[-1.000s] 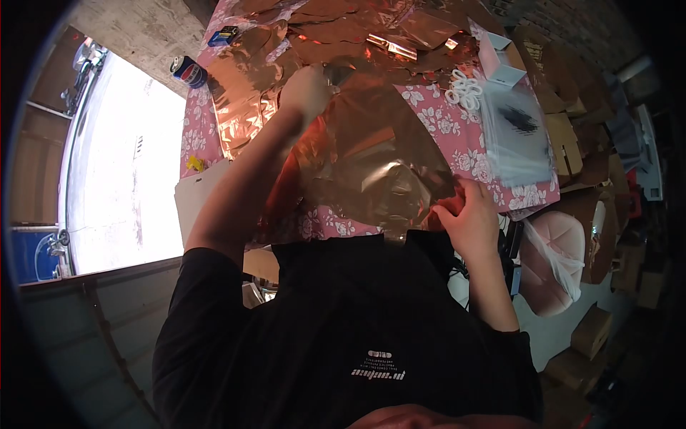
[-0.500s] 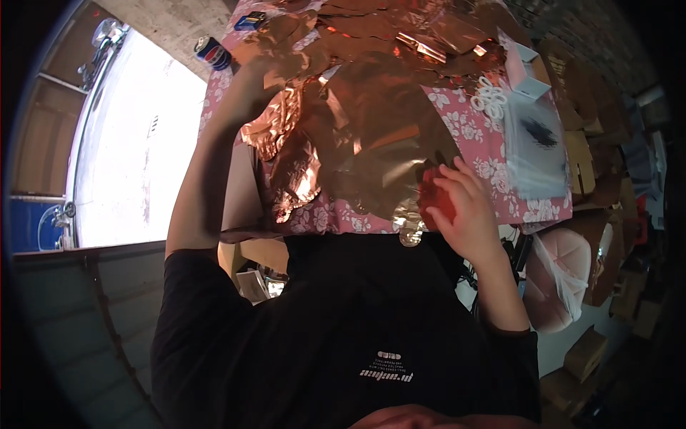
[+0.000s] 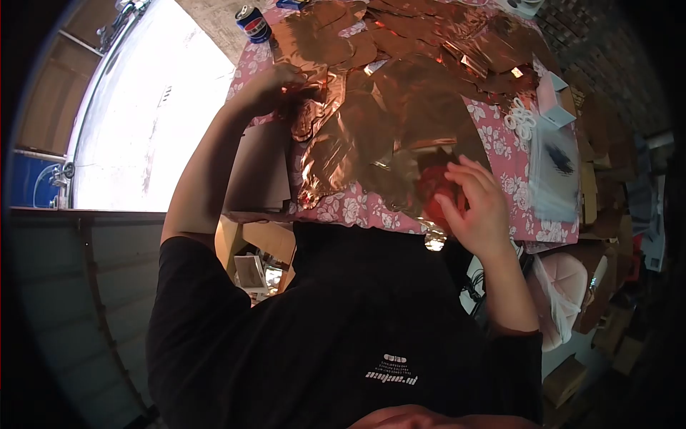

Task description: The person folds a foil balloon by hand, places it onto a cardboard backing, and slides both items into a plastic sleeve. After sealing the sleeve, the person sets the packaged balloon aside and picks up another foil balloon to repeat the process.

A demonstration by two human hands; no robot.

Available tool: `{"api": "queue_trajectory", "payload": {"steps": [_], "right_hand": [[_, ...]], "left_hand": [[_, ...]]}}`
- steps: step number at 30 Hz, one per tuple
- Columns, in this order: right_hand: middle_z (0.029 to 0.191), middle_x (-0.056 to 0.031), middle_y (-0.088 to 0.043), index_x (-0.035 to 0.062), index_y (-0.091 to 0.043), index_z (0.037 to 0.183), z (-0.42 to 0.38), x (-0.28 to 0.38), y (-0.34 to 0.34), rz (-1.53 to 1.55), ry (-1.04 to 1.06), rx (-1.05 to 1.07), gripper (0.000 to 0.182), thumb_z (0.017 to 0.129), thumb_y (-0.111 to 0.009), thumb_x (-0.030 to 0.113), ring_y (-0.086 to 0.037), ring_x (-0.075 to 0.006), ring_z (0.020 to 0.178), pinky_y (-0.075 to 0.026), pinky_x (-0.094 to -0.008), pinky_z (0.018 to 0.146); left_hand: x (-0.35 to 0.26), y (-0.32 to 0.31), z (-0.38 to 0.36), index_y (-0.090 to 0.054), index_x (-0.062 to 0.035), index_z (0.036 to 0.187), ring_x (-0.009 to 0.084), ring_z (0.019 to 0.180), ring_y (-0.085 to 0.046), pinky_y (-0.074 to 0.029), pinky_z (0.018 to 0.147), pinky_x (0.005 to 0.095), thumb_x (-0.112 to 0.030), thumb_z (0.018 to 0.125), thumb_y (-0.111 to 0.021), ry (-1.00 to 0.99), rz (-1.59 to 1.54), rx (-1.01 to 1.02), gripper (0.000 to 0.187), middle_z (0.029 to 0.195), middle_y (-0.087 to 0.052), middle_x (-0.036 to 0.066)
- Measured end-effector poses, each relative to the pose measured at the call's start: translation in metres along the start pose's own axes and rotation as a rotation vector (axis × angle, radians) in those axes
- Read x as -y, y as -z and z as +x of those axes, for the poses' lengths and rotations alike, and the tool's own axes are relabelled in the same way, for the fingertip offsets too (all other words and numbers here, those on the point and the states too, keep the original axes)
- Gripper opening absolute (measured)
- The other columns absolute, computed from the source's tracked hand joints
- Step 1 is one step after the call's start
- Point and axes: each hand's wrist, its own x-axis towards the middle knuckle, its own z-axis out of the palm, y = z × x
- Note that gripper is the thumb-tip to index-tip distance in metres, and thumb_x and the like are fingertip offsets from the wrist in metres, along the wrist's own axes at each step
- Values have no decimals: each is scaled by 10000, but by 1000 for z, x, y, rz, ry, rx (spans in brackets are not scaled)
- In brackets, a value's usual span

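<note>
Several copper-coloured foil sheets (image 3: 400, 107) lie overlapped and wrinkled on a pink floral tablecloth (image 3: 350, 206). My left hand (image 3: 277, 84) is at the left side of the foil, fingers closed on its crumpled edge; the fingertips are partly hidden. My right hand (image 3: 475, 204) rests at the near right corner of the foil. Its fingers are curved and apart from the thumb, and a reddish reflection of the hand shows in the foil beside it. A bright foil end (image 3: 434, 242) hangs over the near table edge.
A soda can (image 3: 253, 25) stands at the far left, beyond brown card sheets (image 3: 257, 168). To the right are white rings (image 3: 519, 120), a small white box (image 3: 556, 100) and clear plastic bags (image 3: 556, 168). A pink padded seat (image 3: 561, 297) stands off the table's right side.
The view has shifted, so the table appears further right. My left hand has drawn back toward the left edge, pulling the crumpled foil with it. My right hand stays by the near corner.
</note>
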Motion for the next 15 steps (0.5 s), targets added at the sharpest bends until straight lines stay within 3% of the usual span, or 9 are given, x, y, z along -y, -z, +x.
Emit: {"api": "queue_trajectory", "payload": {"steps": [3,6,8,10,13,15], "right_hand": [[1239,-131,-760,35,-723,1110,37,19,-14,41,114,14,310,841,-857,113,-671,-375,1285,-529,-492,1096],[1107,-120,-779,37,-743,1047,90,25,-51,162,120,81,235,878,-834,173,-710,-363,1158,-563,-461,1007],[1043,-111,-780,28,-742,1030,133,32,-79,222,-76,160,277,865,-849,224,-742,-326,1018,-585,-427,918],[971,-101,-778,3,-731,1008,177,40,-103,313,-199,167,342,877,-870,287,-752,-262,893,-593,-387,827],[908,-89,-770,-11,-721,957,235,34,-164,496,-259,-9,389,900,-877,340,-740,-221,812,-589,-354,714],[881,-112,-759,-13,-706,938,260,51,-161,938,-674,236,318,925,-874,256,-733,-219,763,-580,-340,648]], "left_hand": [[17,-7,1,-773,-12,1178,384,1147,-694,-545,986,443,-238,983,-742,-27,-26,-83,301,1230,-739,204],[7,4,3,-775,-4,1159,324,1102,-711,-546,950,424,-244,1026,-714,118,-46,-42,282,1192,-750,183],[-1,8,-1,-770,4,1152,246,1040,-715,-548,917,388,-246,1046,-709,278,-297,-167,278,1144,-765,148],[1,8,-2,-770,2,1153,222,1020,-711,-546,899,373,-259,1051,-707,312,-371,-170,286,1117,-769,135],[9,2,1,-769,-5,1162,196,992,-708,-545,875,354,-273,1059,-701,337,-408,-177,296,1076,-775,118],[5,3,2,-769,-8,1169,194,984,-710,-546,870,349,-275,1061,-697,334,-371,-183,297,1062,-777,114]]}}
